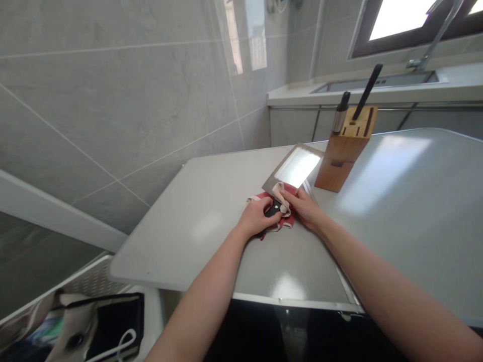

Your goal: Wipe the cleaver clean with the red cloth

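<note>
Over the middle of the white table [181,216], a cleaver [296,163] is held with its broad shiny blade angled away, up and to the right. My left hand [257,217] is closed around its black handle. A red and white cloth [281,196] is bunched about the base of the blade and the handle. My right hand [304,207] pinches this cloth from the right side; part of its fingers is hidden by the fabric. Just beyond the blade's right side stands a wooden knife block [335,166], with a black-handled tool [368,90] and another dark-and-silver handle [340,113] in its slots.
A tiled grey wall [113,100] rises at the left and behind the table. At the back right is a counter [462,75] with a sink and a faucet [433,42]. A white basket [153,306] holding bags and cloth stands at the lower left.
</note>
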### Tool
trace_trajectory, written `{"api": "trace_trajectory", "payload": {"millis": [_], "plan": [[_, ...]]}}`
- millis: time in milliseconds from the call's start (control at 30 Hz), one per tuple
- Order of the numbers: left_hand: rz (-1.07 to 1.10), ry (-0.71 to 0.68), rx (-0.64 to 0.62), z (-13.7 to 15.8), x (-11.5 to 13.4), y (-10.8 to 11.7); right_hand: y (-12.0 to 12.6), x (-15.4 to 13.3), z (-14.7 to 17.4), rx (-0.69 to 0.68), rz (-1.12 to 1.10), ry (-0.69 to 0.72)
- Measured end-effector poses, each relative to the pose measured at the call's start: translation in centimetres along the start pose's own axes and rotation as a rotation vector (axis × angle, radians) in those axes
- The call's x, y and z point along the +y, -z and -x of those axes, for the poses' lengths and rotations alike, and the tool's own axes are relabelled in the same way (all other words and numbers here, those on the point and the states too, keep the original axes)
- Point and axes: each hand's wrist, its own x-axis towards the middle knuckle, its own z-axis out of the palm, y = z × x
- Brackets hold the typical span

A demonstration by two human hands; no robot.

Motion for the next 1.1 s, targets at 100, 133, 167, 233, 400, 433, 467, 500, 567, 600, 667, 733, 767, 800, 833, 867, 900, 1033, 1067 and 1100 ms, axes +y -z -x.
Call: {"api": "trace_trajectory", "payload": {"millis": [100,133,167,233,400,433,467,500,567,600,667,733,767,800,833,867,900,1033,1067,1100], "plan": [[0.008,-0.014,0.021,0.0,-0.1,0.0,-0.2,-0.3,0.3,-0.07,0.068,-0.026],[0.009,-0.018,0.025,0.0,-0.1,0.0,-0.3,-0.4,0.4,-0.104,0.069,-0.031],[0.005,-0.02,0.029,0.0,-0.1,0.0,-0.4,-0.5,0.5,-0.134,0.065,-0.035],[-0.011,-0.022,0.033,0.0,0.0,0.1,-0.6,-0.7,0.7,-0.174,0.062,-0.047],[-0.018,-0.04,0.029,0.1,0.6,0.1,-0.9,-1.0,1.0,-0.166,0.116,-0.1],[-0.007,-0.045,0.031,0.2,0.7,0.0,-1.0,-1.0,1.0,-0.157,0.131,-0.101],[0.004,-0.049,0.032,0.2,0.8,-0.1,-1.0,-1.0,0.9,-0.151,0.143,-0.1],[0.015,-0.051,0.034,0.2,0.8,-0.2,-1.0,-1.1,0.9,-0.149,0.149,-0.096],[0.024,-0.049,0.041,0.2,0.8,-0.3,-1.1,-1.1,0.9,-0.165,0.15,-0.081],[0.026,-0.047,0.045,0.2,0.7,-0.4,-1.1,-1.1,0.9,-0.178,0.154,-0.075],[0.033,-0.049,0.051,0.2,0.7,-0.4,-1.1,-1.1,0.9,-0.204,0.177,-0.071],[0.044,-0.065,0.052,0.2,0.7,-0.3,-1.0,-1.1,0.8,-0.202,0.203,-0.076],[0.049,-0.073,0.048,0.1,0.7,-0.3,-0.9,-1.1,0.7,-0.191,0.206,-0.077],[0.051,-0.077,0.043,0.1,0.7,-0.2,-0.8,-1.1,0.7,-0.179,0.202,-0.08],[0.049,-0.076,0.038,0.1,0.7,-0.2,-0.7,-1.0,0.6,-0.167,0.195,-0.087],[0.046,-0.071,0.032,0.1,0.7,-0.1,-0.7,-1.0,0.6,-0.156,0.186,-0.096],[0.042,-0.064,0.027,0.1,0.6,-0.1,-0.7,-1.0,0.6,-0.147,0.179,-0.104],[0.045,-0.052,0.022,0.1,0.5,-0.1,-1.0,-1.1,0.7,-0.137,0.203,-0.113],[0.047,-0.051,0.026,0.1,0.5,-0.2,-1.1,-1.1,0.8,-0.136,0.22,-0.108],[0.045,-0.05,0.031,0.1,0.4,-0.2,-1.1,-1.1,0.8,-0.133,0.239,-0.101]]}}
